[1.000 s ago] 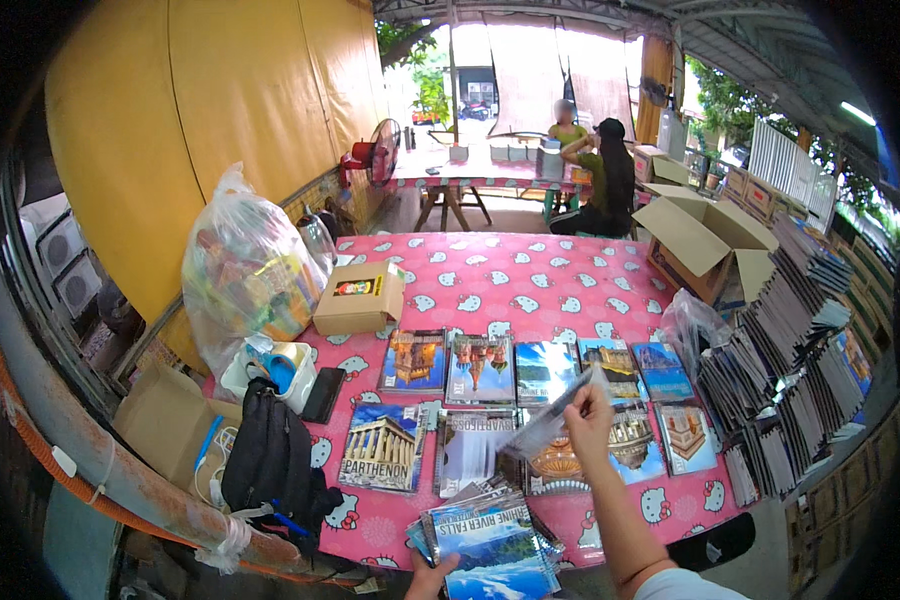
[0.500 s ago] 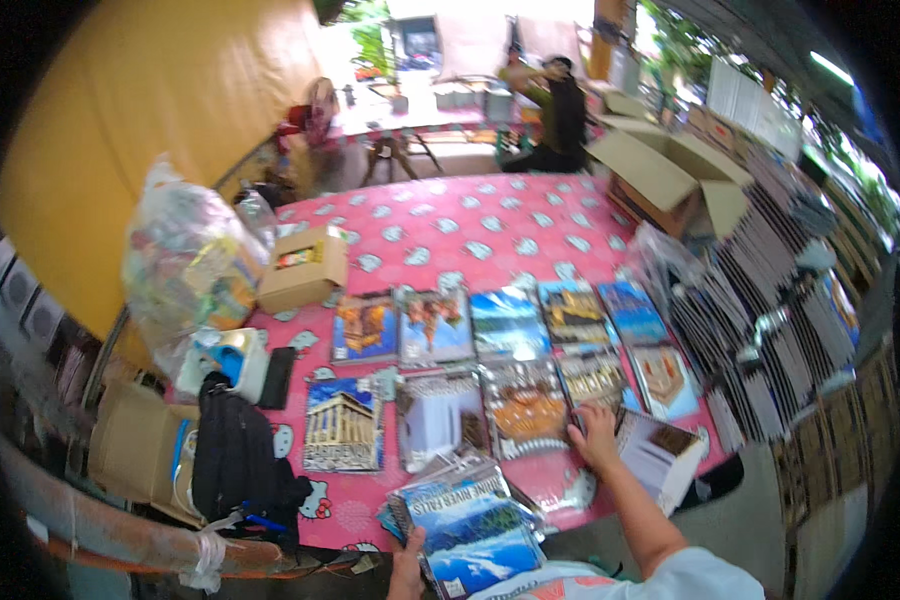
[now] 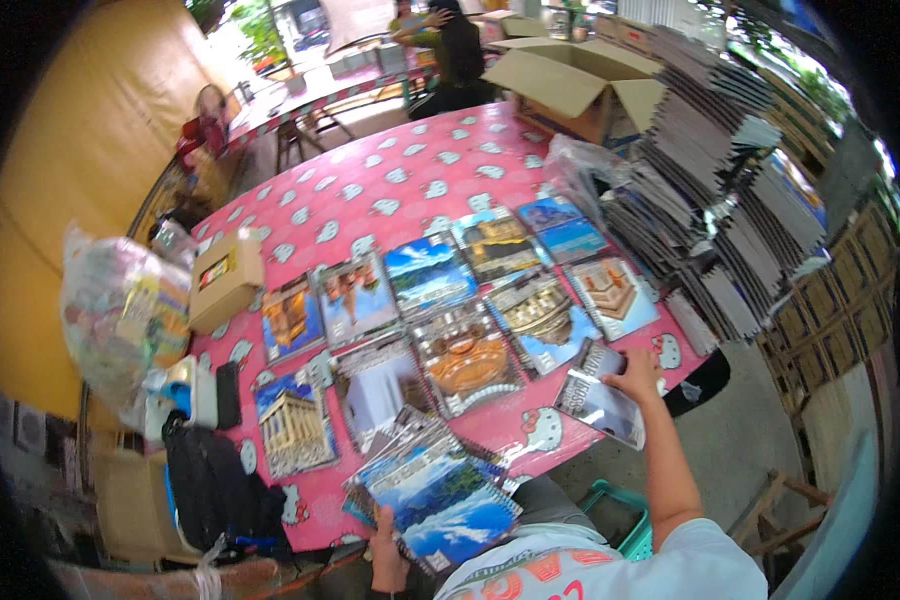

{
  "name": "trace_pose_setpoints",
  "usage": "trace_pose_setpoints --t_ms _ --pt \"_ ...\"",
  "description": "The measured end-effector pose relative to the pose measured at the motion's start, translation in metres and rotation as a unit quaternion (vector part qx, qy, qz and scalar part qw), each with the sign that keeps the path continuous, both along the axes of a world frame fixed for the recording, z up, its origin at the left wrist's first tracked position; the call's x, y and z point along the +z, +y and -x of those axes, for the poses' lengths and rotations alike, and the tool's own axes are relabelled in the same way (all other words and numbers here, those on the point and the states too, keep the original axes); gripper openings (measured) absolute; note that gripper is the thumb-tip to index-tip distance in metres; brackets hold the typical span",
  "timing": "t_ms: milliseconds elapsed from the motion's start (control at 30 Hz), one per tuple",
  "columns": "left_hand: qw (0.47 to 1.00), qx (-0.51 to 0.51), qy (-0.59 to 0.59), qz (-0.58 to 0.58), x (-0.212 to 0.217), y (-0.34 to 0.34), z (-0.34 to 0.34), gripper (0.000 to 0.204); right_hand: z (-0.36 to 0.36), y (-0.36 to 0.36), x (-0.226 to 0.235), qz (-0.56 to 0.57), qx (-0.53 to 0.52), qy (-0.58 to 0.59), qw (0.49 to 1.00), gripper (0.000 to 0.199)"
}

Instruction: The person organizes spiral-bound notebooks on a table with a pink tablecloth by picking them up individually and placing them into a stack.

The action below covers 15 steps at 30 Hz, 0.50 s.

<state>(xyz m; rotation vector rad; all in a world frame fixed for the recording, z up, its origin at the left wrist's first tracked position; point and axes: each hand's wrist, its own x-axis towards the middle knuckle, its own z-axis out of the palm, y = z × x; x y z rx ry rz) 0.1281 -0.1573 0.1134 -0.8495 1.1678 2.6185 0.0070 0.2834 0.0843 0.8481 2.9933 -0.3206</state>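
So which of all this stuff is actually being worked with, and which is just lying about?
In use:
- left hand holding the stack of picture notebooks
- right hand on a plastic-wrapped notebook
- notebooks laid in rows

Lying about:
- small cardboard box
- clear bag
- black bag
- open carton

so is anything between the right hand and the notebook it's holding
Nothing visible: the right hand already grips the top edge of the wrapped notebook at the table's near edge. The left hand holds a separate stack.
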Motion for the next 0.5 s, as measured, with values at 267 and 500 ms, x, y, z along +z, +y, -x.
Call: trace_pose_setpoints --t_ms 267,500 --pt "0.998 -0.039 0.04 0.028 -0.039 -0.021 -0.006 0.04 0.0 -0.079 0.176 0.066 0.484 0.083 0.869 0.021" --pt "0.982 -0.053 0.105 -0.148 0.0 -0.021 0.011 0.055 -0.013 -0.269 0.208 0.146 0.864 -0.01 0.481 0.019"
